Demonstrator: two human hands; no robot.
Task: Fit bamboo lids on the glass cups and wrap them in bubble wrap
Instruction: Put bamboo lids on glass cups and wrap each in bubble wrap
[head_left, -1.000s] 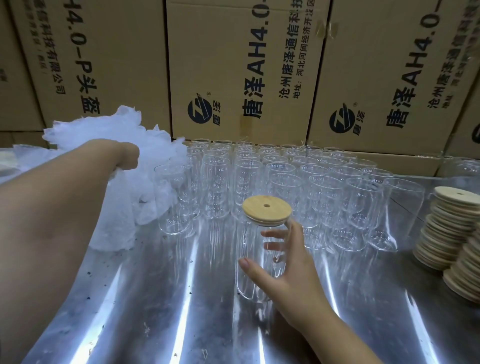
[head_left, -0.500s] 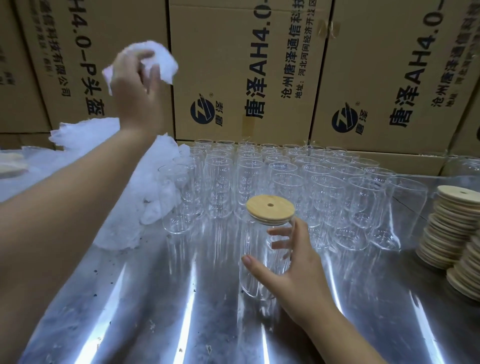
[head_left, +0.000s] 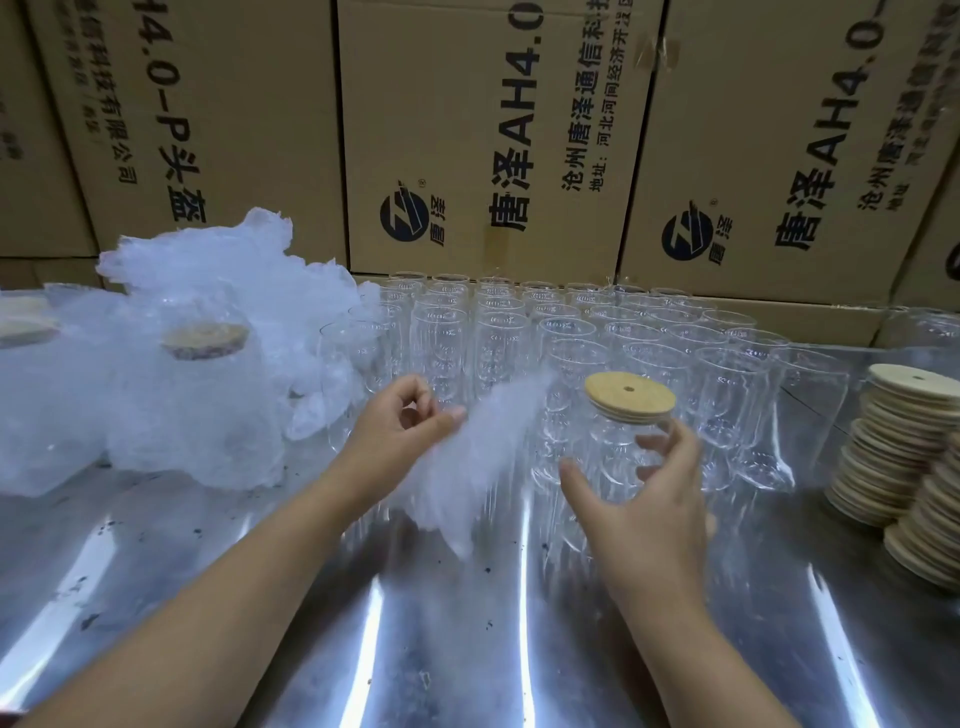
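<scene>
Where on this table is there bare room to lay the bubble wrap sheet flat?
Free: the steel table nearer than the left hand and right hand; the patch in front of the wrapped cups, left; the patch between the right hand and the lid stacks. Crowded: the open glass cups at the back.

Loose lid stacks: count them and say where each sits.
2. One stack stands at the table's right, beside the empty cups; the other stack leans nearer the camera, cut off by the right frame edge. More may be hidden beyond it.

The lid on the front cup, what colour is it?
Pale tan; the lid shows best in the head view.
</scene>
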